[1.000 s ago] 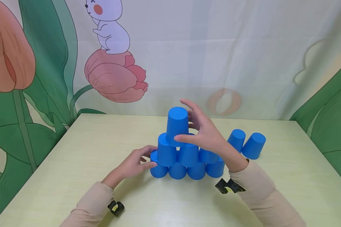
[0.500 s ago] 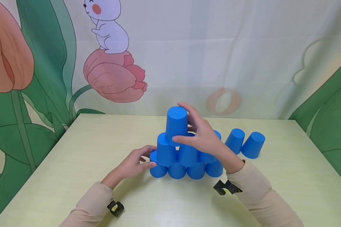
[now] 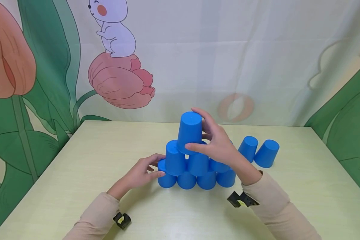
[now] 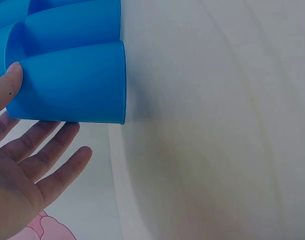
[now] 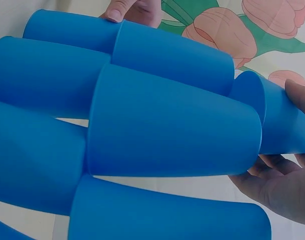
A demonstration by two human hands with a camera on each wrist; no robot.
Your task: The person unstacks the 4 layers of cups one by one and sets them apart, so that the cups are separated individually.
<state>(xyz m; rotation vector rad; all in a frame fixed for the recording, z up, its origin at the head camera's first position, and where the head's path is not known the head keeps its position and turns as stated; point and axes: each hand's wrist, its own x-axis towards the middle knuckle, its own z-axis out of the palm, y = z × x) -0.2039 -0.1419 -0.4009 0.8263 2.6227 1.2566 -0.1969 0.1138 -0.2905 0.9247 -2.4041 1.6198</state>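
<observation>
blue tapered plastic-looking cup [image 3: 189,131], upside down at the top of the stack, is clamped between the thumb and fingers of your right hand [image 3: 217,143]. its rim straddles two matching upturned blue cups below, the left middle cup [image 3: 174,164] and the right middle cup [image 3: 198,166]; the views don't settle whether its full weight is down. you'd do best to hold it level, centre it so both carry it evenly, then ease thumb and fingers off slowly and together. your left hand [image 3: 145,171] lightly pinches the blue end cup [image 3: 167,180] of the four-cup bottom row; go gently there, since a squeeze could disturb everything above.

the stack stands about midway between the worktop's left and right edges. two more upturned blue cups [image 3: 248,149] stand toward its far right corner. the worktop [image 3: 123,143] is pale, yellowish and smooth-looking; beyond its far edge hangs a whitish cloth backdrop [image 3: 180,66] printed with a white animal, pink and orange flowers and green leaves.
</observation>
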